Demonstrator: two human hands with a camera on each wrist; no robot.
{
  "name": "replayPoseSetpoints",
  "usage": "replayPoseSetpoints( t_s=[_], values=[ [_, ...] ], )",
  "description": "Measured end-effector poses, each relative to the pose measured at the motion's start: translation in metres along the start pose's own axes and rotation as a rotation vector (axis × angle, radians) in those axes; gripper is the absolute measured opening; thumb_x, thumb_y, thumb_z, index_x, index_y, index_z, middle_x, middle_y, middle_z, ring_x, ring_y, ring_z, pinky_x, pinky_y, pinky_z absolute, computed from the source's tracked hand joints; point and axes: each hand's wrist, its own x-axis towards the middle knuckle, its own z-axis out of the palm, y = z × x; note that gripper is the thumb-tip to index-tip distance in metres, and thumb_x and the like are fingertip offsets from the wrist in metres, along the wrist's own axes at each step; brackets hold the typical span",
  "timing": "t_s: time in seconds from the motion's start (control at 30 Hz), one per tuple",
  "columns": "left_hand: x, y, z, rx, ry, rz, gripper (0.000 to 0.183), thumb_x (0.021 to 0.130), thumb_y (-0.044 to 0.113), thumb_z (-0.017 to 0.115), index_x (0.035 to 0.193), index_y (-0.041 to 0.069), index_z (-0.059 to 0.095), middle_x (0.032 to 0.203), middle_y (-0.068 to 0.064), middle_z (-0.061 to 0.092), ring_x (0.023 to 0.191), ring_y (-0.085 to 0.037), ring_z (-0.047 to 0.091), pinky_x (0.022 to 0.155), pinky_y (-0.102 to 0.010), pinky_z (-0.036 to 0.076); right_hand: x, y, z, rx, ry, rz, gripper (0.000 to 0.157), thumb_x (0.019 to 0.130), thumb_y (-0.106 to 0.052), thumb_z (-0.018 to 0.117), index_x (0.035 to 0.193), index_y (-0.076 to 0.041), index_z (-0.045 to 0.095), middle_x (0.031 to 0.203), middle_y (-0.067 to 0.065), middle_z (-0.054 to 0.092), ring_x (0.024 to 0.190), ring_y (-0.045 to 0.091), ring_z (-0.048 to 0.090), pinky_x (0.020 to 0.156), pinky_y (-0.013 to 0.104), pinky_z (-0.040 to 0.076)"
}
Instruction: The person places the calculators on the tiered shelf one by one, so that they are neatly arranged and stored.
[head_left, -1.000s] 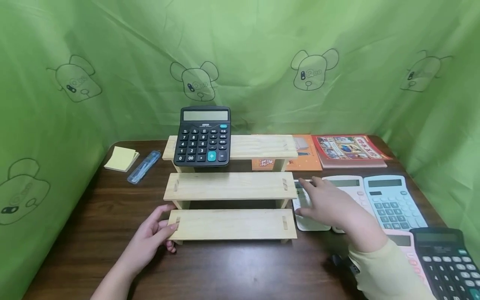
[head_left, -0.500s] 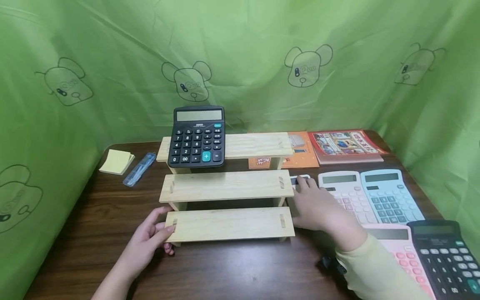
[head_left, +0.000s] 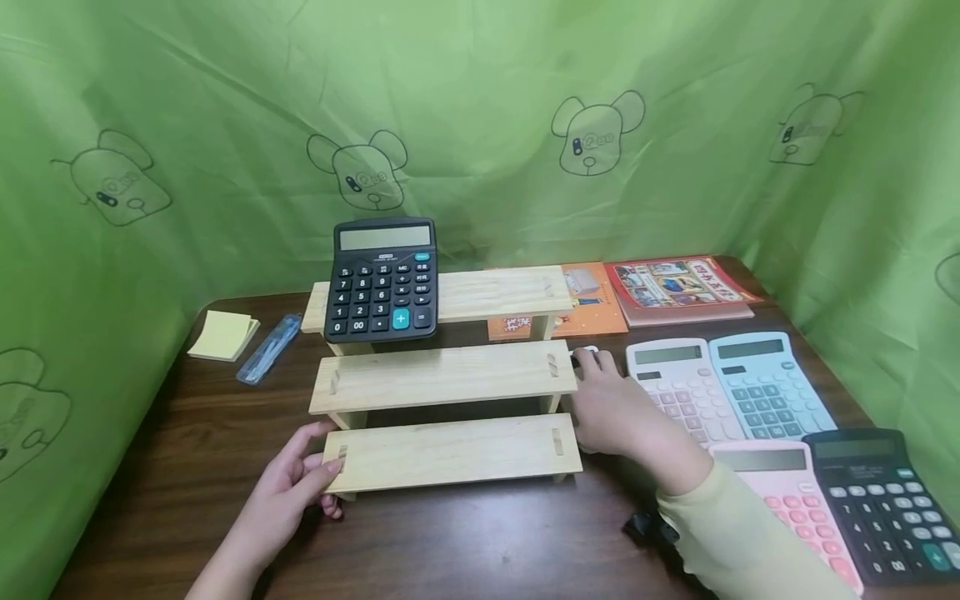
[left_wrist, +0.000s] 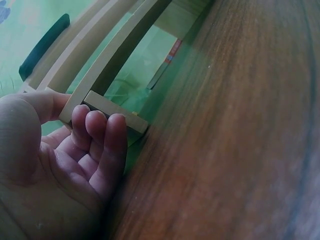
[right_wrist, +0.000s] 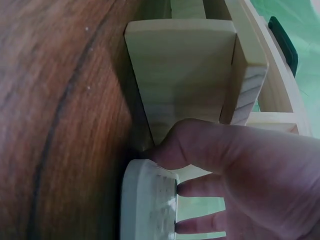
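Note:
A three-tier wooden stand (head_left: 450,454) occupies the middle of the table. My left hand (head_left: 287,487) pinches the left end of its lowest board; in the left wrist view the thumb and curled fingers lie around that corner. By the stand's right side, my right hand (head_left: 607,408) holds a white calculator (right_wrist: 150,200). The right wrist view shows the thumb at the calculator's edge and fingers against it, close to a stand leg (right_wrist: 182,75). From the head, the hand hides most of this calculator. A black calculator (head_left: 381,283) leans on the top tier, left part.
A pale pink calculator (head_left: 678,387), a light blue one (head_left: 768,383), a bright pink one (head_left: 787,500) and another black one (head_left: 877,500) lie at right. Red-covered books (head_left: 678,287) and an orange booklet (head_left: 600,296) are behind. Sticky notes (head_left: 222,335) and a blue transparent case (head_left: 268,348) lie left.
My right hand has moved left toward the stand, and the white calculator with it, widening the gap to the pale pink one. The left hand keeps its grip. The head view has shifted slightly.

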Motion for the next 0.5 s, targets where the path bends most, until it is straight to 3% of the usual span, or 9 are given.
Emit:
replayPoseSetpoints(
  t_s=[0.17, 0.37, 0.5],
  values=[
    [-0.004, 0.000, 0.000, 0.025, 0.026, -0.026, 0.043, 0.101, 0.004, 0.048, 0.139, 0.003, 0.029, 0.085, -0.020, 0.064, 0.054, -0.024, 0.055, 0.052, -0.044, 0.055, 0.004, 0.001, 0.002, 0.053, 0.048, 0.010, 0.074, 0.076, -0.044, 0.073, 0.135, -0.006, 0.052, 0.144, 0.022, 0.030, 0.123, 0.041, 0.031, 0.071, 0.051, 0.055],
    [-0.005, 0.001, 0.001, 0.036, 0.044, -0.051, 0.043, 0.101, 0.006, 0.049, 0.140, 0.005, 0.030, 0.086, -0.021, 0.064, 0.055, -0.022, 0.056, 0.053, -0.044, 0.056, 0.008, 0.008, 0.003, 0.146, 0.120, 0.017, 0.081, 0.070, -0.053, 0.076, 0.133, -0.011, 0.049, 0.138, 0.023, 0.036, 0.117, 0.042, 0.035, 0.084, 0.054, 0.049],
    [-0.002, 0.000, 0.001, 0.018, 0.018, -0.014, 0.043, 0.101, 0.004, 0.048, 0.140, 0.004, 0.029, 0.086, -0.021, 0.064, 0.054, -0.024, 0.056, 0.052, -0.044, 0.055, 0.009, 0.014, 0.002, 0.204, 0.116, 0.018, 0.080, 0.068, -0.044, 0.079, 0.134, -0.013, 0.049, 0.139, 0.024, 0.036, 0.117, 0.042, 0.034, 0.088, 0.055, 0.045]
  ],
)
